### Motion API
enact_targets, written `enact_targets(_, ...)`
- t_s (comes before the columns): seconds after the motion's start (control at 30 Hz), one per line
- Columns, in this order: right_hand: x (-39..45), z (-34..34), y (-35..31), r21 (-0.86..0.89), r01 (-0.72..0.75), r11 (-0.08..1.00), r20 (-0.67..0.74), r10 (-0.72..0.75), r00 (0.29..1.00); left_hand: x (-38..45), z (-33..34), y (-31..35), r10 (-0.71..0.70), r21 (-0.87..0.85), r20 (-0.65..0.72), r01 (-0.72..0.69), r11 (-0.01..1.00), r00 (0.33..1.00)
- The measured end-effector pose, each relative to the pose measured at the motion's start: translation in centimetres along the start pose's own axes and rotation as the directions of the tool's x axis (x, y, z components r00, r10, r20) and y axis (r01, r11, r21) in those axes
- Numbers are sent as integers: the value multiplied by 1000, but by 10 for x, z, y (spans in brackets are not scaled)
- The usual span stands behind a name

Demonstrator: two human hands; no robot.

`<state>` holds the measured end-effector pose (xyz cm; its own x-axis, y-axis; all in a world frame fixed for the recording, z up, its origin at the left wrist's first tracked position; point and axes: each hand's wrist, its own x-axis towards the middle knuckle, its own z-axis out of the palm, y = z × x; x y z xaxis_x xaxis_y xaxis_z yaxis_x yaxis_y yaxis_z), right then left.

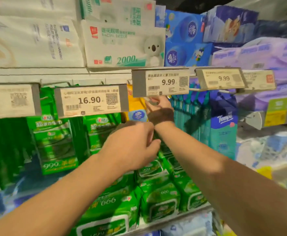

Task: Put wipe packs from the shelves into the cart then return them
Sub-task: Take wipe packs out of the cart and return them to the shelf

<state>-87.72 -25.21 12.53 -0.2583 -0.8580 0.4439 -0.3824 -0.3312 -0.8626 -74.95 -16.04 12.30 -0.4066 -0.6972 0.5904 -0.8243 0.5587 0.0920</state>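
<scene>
Right hand (158,106) is reaching under the price tag (160,82), fingers pinching the top of a hanging yellow pack (136,106); left hand (132,143) is hovering loosely curled, holding nothing. Pack judged light, soft, slippery; grip the header

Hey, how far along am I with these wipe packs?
Nothing shows as done: no cart is in view. In hand: your right hand reaches up under the 9.99 tag beside the yellow pack; whether it has a grip is unclear. Your left hand hovers over the green packs. Carting and returning can't be judged.
</scene>
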Motion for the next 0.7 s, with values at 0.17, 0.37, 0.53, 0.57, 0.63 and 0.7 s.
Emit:
enact_targets(0.17,-58,-67,38,108,-61,992,-58,68,996,5,46,56,215,-188,89,-196,962,973)
enact_targets(0.37,-145,-198,63,147,-161,976,-39,168,985,-3,96,150,604,-563,7,-496,660,797)
enact_targets(0.53,-233,-284,93,55,-289,956,-354,290,889,-36,145,247,715,-659,29,-524,540,699)
enact_targets(0.57,-251,-297,104,-23,-321,947,-424,282,861,-45,158,266,742,-682,53,-519,516,669)
enact_targets(0.63,-291,-322,126,-139,-415,899,-548,279,789,-67,188,305,787,-713,97,-509,482,609)
enact_targets(0.7,-333,-344,147,-139,-520,843,-645,321,693,-94,214,344,807,-748,209,-440,496,553)
